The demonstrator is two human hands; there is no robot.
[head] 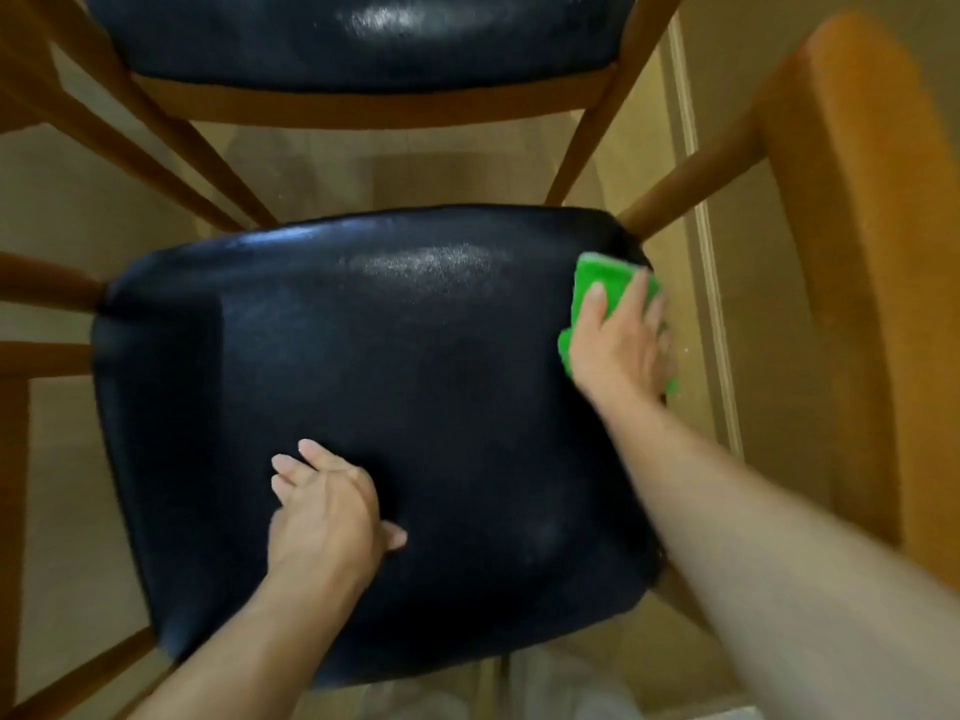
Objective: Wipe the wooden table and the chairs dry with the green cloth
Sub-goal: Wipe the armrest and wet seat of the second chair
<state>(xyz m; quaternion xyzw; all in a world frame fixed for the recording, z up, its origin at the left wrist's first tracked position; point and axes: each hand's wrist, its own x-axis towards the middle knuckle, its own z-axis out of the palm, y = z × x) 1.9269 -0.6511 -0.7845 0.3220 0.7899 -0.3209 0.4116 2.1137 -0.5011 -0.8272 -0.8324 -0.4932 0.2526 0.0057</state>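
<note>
A chair with a glossy black padded seat [374,407] on a wooden frame fills the middle of the view. My right hand [618,340] presses the green cloth [597,275] against the seat's far right corner, fingers wrapped over the edge. My left hand [327,511] rests flat on the near part of the seat, fingers loosely apart, holding nothing. Fine specks glint on the seat's far middle.
A second chair with the same black seat [363,33] stands just beyond, its wooden legs [156,142] slanting down at left. The orange wooden backrest [862,252] rises at right. Beige floor lies beneath, and a pale strip [711,283] runs along the right.
</note>
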